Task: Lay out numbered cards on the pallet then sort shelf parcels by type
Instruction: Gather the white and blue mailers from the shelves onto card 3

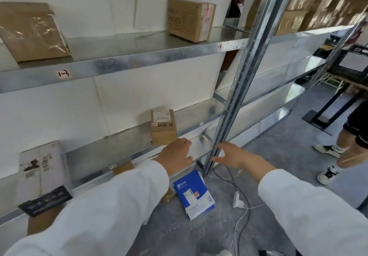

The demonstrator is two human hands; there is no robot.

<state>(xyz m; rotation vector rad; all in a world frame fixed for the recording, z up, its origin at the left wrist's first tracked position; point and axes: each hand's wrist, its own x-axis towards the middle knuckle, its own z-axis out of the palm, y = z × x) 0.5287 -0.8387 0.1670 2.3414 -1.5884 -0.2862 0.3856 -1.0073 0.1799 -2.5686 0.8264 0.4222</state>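
Because the small cardboard parcel [163,128] stands upright at the front lip of the lower shelf [127,138] while the left hand [176,153] and right hand [232,156] hover near it, fingers spread and empty, a careless nudge could topple it onto the floor [278,156].

Both arms wear long white sleeves of smooth, plain cloth. The left sleeve [99,206] is loose and wide, with soft folds and faint grey shading along its underside. Its cuff is a straight, plain edge that ends at the wrist. The right sleeve [310,206] is the same white cloth and just as roomy, with light creases toward the near edge of the view. Its cuff also stops at the wrist. Beyond the cuffs, the left grip [175,154] and the right grip [233,156] are bare.
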